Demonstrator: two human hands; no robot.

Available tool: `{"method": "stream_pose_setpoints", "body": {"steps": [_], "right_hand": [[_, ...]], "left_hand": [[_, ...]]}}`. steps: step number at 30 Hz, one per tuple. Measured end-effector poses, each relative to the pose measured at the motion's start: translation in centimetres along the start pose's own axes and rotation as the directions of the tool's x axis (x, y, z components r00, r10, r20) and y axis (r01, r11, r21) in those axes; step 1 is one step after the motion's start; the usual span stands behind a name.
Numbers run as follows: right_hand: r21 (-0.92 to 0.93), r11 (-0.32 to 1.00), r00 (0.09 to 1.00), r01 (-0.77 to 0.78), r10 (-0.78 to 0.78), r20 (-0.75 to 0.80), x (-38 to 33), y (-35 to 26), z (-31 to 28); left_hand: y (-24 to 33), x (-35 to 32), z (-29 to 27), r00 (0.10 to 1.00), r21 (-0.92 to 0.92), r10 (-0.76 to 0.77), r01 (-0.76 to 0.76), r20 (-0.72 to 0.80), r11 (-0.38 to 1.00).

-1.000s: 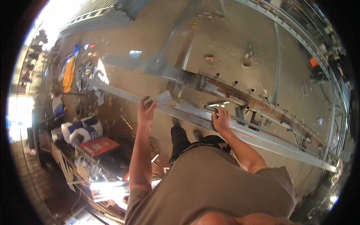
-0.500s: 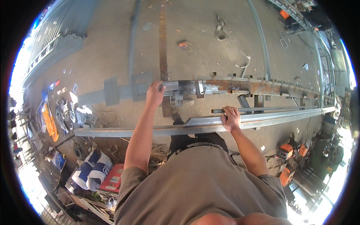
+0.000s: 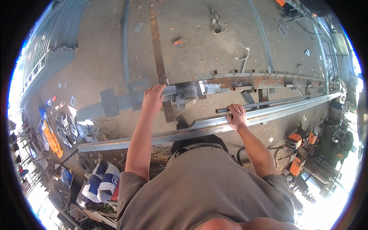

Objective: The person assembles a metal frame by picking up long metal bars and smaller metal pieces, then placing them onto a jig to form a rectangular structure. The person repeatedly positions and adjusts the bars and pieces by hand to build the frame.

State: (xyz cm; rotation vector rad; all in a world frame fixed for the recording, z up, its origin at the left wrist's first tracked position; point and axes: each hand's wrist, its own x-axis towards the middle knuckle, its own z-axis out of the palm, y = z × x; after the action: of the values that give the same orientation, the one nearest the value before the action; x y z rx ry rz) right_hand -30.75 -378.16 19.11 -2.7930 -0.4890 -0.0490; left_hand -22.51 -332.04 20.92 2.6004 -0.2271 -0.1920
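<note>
My left hand [image 3: 153,98] is closed over the left end of a short grey steel section [image 3: 169,90], which lies on the long rusty steel beam [image 3: 226,85]; part of its grip is hidden. A dark plate with a slot [image 3: 201,90] stands on the beam farther right. My right hand [image 3: 236,115] has its fingers wrapped over a grey steel tube [image 3: 209,122] with a slanted end. That tube rests along a longer steel rail [image 3: 111,145] close to my waist. Just beyond my right fingers lies a thinner square bar [image 3: 221,110].
A rusty flat bar [image 3: 157,46] crosses the floor ahead. Stacked steel tubes [image 3: 57,57] stand at far left, with metal offcuts [image 3: 86,128] nearer. Orange machines [image 3: 294,140] sit at right; wrapped white-and-blue rolls [image 3: 107,180] lie at lower left. A glove [image 3: 179,43] lies on the floor.
The whole view has tilted and shifted slightly. My left hand has turned more back-up over the end of the short steel section. My right hand keeps its place on the tube.
</note>
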Motion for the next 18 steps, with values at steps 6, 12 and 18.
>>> {"method": "stream_pose_setpoints", "body": {"steps": [6, 12, 18], "right_hand": [[0.020, 1.000, 1.000, -0.012, 0.012, -0.005, -0.16, 0.01, 0.01], [0.012, 1.000, 0.999, -0.008, 0.009, -0.038, -0.13, 0.09, 0.13], [0.021, 1.000, 0.997, -0.016, 0.018, -0.071, -0.09, -0.08, 0.02]], "left_hand": [[-0.17, -0.28, 0.03, 0.998, 0.017, -0.063, 0.063, 0.019, 0.998], [0.28, -0.26, 0.47, 0.995, 0.027, -0.095, 0.094, 0.018, 0.995], [0.16, -0.38, 0.65, 0.997, 0.001, -0.071, 0.071, -0.031, 0.997]]}}
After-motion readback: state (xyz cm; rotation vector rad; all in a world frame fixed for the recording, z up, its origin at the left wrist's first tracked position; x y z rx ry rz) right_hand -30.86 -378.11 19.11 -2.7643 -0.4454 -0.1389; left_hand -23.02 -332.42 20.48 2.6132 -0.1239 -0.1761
